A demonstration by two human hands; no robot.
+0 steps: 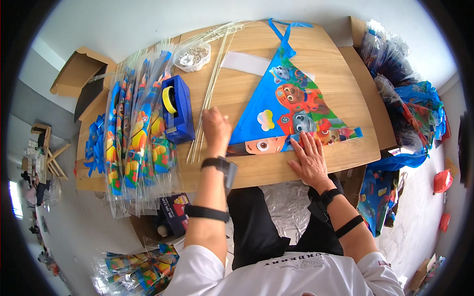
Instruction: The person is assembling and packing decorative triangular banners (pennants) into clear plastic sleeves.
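Observation:
A triangular printed kite (261, 101), blue with cartoon animal figures, lies on the table in front of me with its blue ribbon tails (284, 32) at the far end. My right hand (310, 159) is open, palm down, its fingers spread over the kite's near edge. Just left of the kite, my left hand (216, 129) is closed beside several thin pale rods (211, 91). Its curled fingers hide whatever they hold, if anything. The rods lie lengthwise on the table, more of them bunched at the far edge.
Left of the rods stands a blue tape dispenser (183, 113) with yellow tape. Bagged kites (139, 133) lie beyond it. A clear tub (192, 55) of small parts and a white strip (245, 63) sit farther back. At right, a cardboard box (368, 93) adjoins more bagged kites (412, 106).

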